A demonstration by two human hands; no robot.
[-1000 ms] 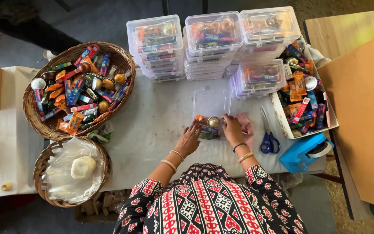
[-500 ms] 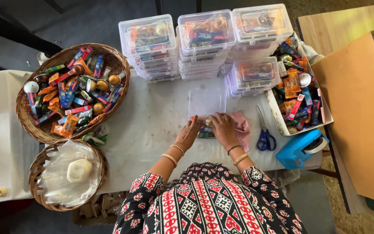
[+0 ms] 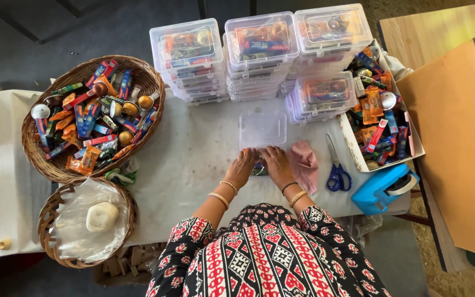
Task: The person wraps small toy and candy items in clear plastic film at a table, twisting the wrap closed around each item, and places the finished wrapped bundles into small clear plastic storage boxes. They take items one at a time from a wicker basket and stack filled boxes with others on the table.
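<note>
**Both hands pressed over a small clear box at the bench edge**

The likeliest slip here is a lid that fails to seat: the small clear plastic box lies almost wholly under the palms, and if a wrapper inside pokes past the rim, pressing down could leave one corner sprung or pinch the contents. Pushing unevenly could also skid the box over the white cloth-covered bench towards the crumpled pink cloth just beside it, or tip the upright clear lid behind the hands.

The left hand lies flat, fingers together and stretched forward, resting on top of the box. The right hand mirrors it, fingers extended and close, its thumb side touching the left hand. Neither is curled around anything; both press down. How much of the box's contents is in place cannot be told, since only a dark sliver shows between the wrists.

The blue-handled scissors lie to the right, apart from the hands, with a blue tape dispenser nearer the bench corner. Stacks of filled clear plastic boxes stand along the far side, and a large round wicker basket of wrapped sweets sits well to the left.
</note>
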